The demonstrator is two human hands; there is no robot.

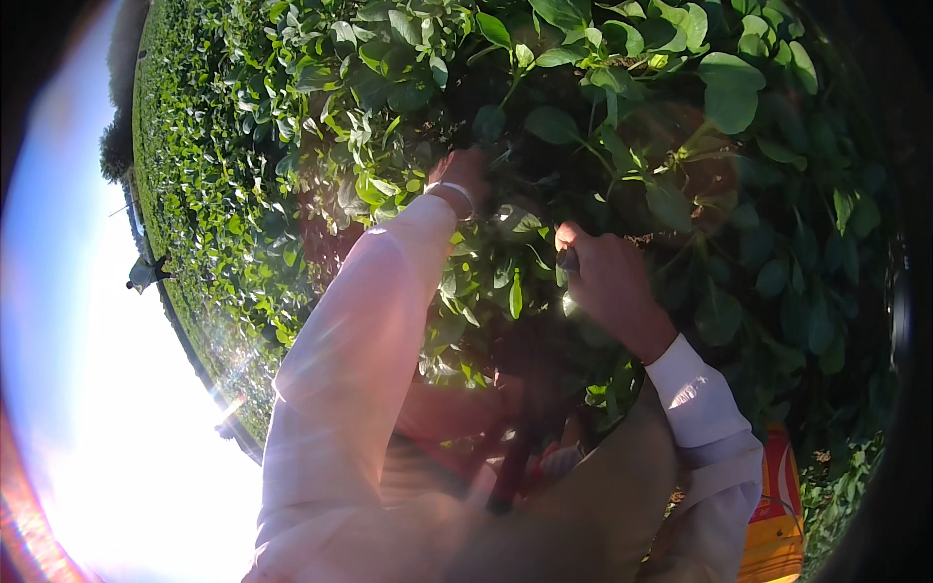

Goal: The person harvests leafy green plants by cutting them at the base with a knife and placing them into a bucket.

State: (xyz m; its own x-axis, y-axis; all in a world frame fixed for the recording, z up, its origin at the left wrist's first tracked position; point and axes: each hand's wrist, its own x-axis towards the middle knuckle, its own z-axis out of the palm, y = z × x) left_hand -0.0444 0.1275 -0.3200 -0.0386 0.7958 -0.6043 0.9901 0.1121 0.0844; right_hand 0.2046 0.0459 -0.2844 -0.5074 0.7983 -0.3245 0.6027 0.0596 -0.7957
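My left hand (465,175), with a white band (453,194) at the wrist, reaches in among leafy green plants (408,95). Its fingers are lost in shadow and foliage, so whatever they touch is hidden. Lower and to the right, my right hand (612,280) is curled around a dark handle-like object (567,260), of which only a rounded end shows at the thumb side. Small leaves (516,294) stand between the two hands. Broad leaves (667,200) grow just beyond the right hand.
A red and yellow bucket (773,550) with a wire handle stands by my right elbow. My bent knee (605,495) is below the hands. Dense crop rows (211,182) stretch left, where another person (146,274) is far off. Sun glare washes out the left side.
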